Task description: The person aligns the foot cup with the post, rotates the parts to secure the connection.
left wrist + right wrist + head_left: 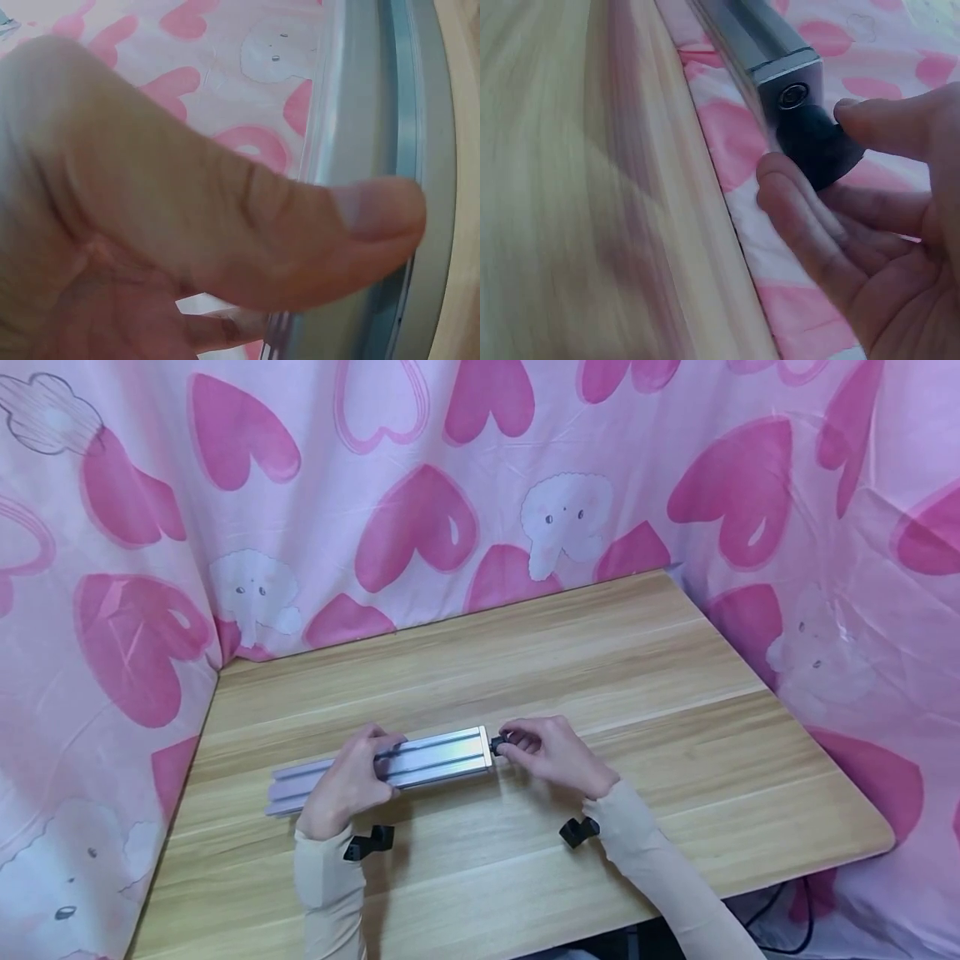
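A long silver aluminium profile (442, 758) with grooves along its length is held over the table, slightly tilted in the head view. My left hand (348, 785) grips it near the middle, its thumb (322, 240) lying across the grooved face. A pale end plate (487, 747) caps the right end. At that plate my right hand (555, 753) pinches a black knob (817, 150) between thumb and fingers. Beside the knob, a round bolt head (793, 95) shows in the plate. Part of the profile is hidden behind the left hand.
A wood-grain table (510, 668) lies beneath the hands. Pink curtains (315, 518) with hearts and white animals hang along its back and sides. Black mounts (369, 842) sit at the wrists. Dark cables (806, 914) hang beyond the table's front right edge.
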The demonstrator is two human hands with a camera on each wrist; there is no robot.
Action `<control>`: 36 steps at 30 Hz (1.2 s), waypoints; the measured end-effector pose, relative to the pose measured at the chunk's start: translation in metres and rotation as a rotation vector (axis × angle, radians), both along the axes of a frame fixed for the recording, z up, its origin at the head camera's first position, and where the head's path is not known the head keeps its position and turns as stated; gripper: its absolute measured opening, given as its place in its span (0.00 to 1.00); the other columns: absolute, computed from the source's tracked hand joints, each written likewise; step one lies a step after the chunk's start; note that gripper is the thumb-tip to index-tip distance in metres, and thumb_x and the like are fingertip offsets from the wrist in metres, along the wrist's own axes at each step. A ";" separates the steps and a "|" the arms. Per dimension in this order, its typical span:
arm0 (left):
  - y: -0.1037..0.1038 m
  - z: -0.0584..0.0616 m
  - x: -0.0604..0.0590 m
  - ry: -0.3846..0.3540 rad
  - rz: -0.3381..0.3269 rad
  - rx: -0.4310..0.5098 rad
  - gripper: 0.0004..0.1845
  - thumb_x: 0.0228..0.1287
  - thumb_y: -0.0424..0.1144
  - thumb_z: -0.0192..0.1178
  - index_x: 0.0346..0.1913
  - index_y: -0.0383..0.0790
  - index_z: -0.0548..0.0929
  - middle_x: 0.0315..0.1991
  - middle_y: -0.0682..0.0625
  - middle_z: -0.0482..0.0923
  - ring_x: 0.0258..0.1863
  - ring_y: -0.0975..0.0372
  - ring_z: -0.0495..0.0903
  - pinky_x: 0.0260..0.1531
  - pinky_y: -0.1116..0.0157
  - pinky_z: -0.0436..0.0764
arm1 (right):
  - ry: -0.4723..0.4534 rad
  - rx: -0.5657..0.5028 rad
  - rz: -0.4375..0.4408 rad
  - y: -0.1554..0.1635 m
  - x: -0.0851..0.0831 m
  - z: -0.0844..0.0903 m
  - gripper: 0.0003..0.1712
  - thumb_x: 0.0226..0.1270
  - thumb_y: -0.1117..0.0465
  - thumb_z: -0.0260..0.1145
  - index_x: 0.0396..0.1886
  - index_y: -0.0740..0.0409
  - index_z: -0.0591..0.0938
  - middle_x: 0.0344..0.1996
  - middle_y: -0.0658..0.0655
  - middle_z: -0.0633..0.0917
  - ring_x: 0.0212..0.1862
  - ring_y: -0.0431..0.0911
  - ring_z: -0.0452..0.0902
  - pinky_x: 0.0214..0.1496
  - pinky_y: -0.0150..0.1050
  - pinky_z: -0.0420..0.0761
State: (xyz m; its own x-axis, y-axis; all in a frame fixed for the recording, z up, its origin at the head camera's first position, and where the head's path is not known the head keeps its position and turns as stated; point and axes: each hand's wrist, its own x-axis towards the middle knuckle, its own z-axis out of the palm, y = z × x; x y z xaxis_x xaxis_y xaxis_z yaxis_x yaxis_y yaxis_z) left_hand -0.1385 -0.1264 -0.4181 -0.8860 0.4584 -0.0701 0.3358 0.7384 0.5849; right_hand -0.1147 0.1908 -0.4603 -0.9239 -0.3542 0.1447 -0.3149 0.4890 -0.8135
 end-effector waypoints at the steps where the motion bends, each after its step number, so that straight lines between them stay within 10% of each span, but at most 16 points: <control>1: 0.000 0.000 0.000 -0.004 0.001 -0.004 0.38 0.36 0.22 0.74 0.61 0.29 0.81 0.49 0.41 0.78 0.42 0.54 0.75 0.41 0.58 0.78 | -0.016 -0.006 -0.002 0.000 0.000 0.000 0.18 0.70 0.55 0.68 0.50 0.64 0.86 0.35 0.55 0.90 0.33 0.41 0.85 0.36 0.32 0.83; 12: 0.004 0.003 0.001 0.005 -0.003 -0.011 0.39 0.36 0.22 0.73 0.62 0.30 0.81 0.50 0.42 0.77 0.43 0.54 0.74 0.42 0.58 0.77 | -0.346 -0.171 -0.045 -0.003 -0.004 -0.004 0.31 0.79 0.46 0.54 0.33 0.71 0.84 0.21 0.64 0.87 0.19 0.48 0.83 0.26 0.45 0.85; 24: 0.005 0.002 0.002 0.007 -0.016 0.001 0.38 0.36 0.22 0.73 0.61 0.31 0.82 0.48 0.43 0.77 0.43 0.55 0.73 0.42 0.59 0.77 | -0.442 -0.167 -0.090 -0.003 -0.003 -0.008 0.47 0.78 0.33 0.46 0.22 0.72 0.83 0.13 0.58 0.84 0.11 0.46 0.78 0.19 0.49 0.81; 29: 0.005 0.003 0.002 0.018 -0.025 -0.005 0.37 0.37 0.23 0.73 0.61 0.30 0.82 0.50 0.42 0.78 0.44 0.54 0.74 0.44 0.56 0.77 | -0.467 -0.112 -0.066 0.003 -0.001 -0.003 0.45 0.77 0.31 0.43 0.38 0.70 0.84 0.24 0.61 0.88 0.22 0.51 0.85 0.28 0.48 0.85; 36: 0.000 0.003 0.003 0.006 -0.012 -0.016 0.37 0.39 0.24 0.74 0.61 0.30 0.81 0.51 0.41 0.78 0.44 0.54 0.75 0.45 0.55 0.77 | -0.243 -0.100 0.059 0.012 0.003 0.004 0.35 0.64 0.58 0.73 0.70 0.53 0.73 0.58 0.57 0.82 0.52 0.49 0.85 0.53 0.40 0.84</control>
State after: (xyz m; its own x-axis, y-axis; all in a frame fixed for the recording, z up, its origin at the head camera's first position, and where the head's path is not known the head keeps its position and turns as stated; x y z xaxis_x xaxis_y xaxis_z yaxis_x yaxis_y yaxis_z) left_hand -0.1356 -0.1259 -0.4147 -0.8809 0.4678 -0.0724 0.3479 0.7435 0.5711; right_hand -0.1119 0.2026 -0.4563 -0.9140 -0.4035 -0.0418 -0.1300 0.3889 -0.9120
